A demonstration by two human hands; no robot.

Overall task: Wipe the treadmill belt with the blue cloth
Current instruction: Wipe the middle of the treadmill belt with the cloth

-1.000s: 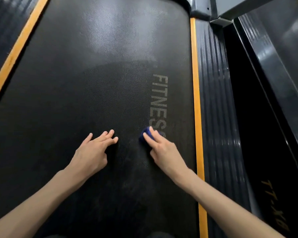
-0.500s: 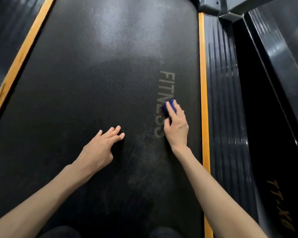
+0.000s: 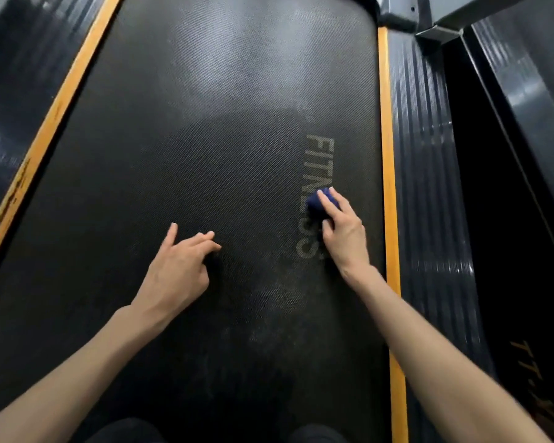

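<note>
Right hand (image 3: 344,231) grips the bunched blue cloth (image 3: 317,203) under curled fingers, pressed onto the treadmill belt (image 3: 205,139) over the FITNESS lettering (image 3: 319,161), with the orange edge stripe (image 3: 387,155) just beside it. Left hand (image 3: 176,270) rests loose-fingered, holding nothing. Broad belt lies ahead of both.

I see a treadmill belt (image 3: 205,155) of matt black rubber with a fine dimpled grain, dusty in patches. The blue cloth (image 3: 314,203) looks soft and fuzzy. The side rail (image 3: 429,187) is ribbed, glossy black plastic; its orange strip (image 3: 387,155) looks smooth.
</note>
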